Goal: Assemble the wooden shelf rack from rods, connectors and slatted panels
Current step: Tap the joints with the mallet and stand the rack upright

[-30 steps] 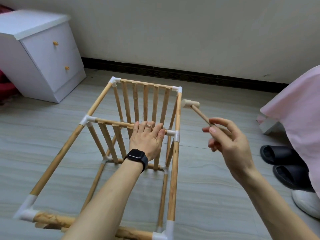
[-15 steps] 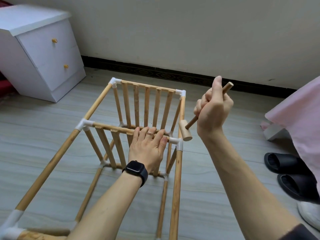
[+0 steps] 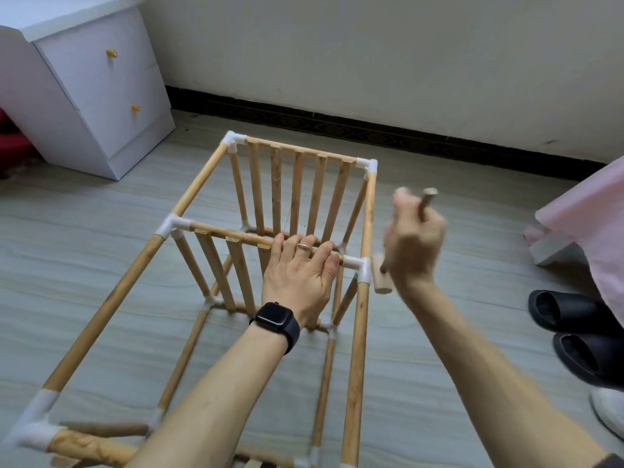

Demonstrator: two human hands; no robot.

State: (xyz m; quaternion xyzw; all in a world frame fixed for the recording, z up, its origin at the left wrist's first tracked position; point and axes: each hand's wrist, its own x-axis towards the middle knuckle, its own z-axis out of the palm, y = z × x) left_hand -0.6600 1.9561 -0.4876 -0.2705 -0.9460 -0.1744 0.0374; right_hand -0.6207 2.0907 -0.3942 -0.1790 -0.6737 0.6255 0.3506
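Note:
The wooden shelf rack (image 3: 199, 194) lies on its side on the floor, its rods joined by white connectors. Two slatted panels stand in it: a far panel (image 3: 297, 184) and a middle panel (image 3: 219, 261). My left hand (image 3: 297, 275), with a black watch on the wrist, grips the top rail of the middle panel near its right end. My right hand (image 3: 413, 244) is closed around the handle of a small wooden mallet (image 3: 381, 278). The mallet head points down and touches the white connector (image 3: 359, 266) at the rail's right end.
A white two-drawer cabinet (image 3: 101, 92) stands at the back left by the wall. Black slippers (image 3: 574, 325) and a white shoe (image 3: 607, 410) lie on the floor at the right. A pink cloth (image 3: 594, 211) hangs at the right edge.
My right hand swung the mallet from a raised position beside the rack down against the right connector of the middle panel. My left hand stayed on the rail.

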